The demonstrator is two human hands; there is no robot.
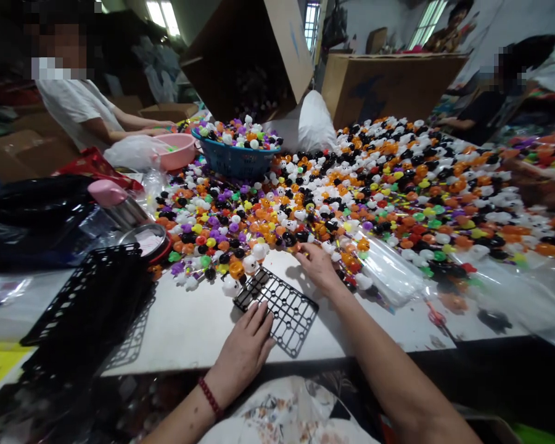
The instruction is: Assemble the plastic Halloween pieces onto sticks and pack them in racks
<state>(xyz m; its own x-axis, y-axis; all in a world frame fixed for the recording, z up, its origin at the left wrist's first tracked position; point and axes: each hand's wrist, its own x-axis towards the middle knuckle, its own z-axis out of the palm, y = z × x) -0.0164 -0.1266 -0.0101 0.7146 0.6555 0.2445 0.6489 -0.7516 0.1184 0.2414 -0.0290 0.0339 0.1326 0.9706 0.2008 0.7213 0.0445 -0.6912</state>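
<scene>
head view: the grid tray (289, 311) is black, rectangular and openwork.

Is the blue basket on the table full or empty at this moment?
Full: the blue basket has small coloured pieces heaped above its rim.

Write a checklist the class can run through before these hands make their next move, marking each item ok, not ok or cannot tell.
1. Left hand on the black grid: ok, fingers rest on its left side.
2. Grid square to the table edge: not ok, it lies angled.
3. Right hand at the pile of small figures: ok.
4. Figure firmly pinched in the right hand: cannot tell, fingertips too small.
5. Figures beside the grid's far-left corner seated in it: cannot tell.
6. More black grids nearby: ok, at the left.
</scene>
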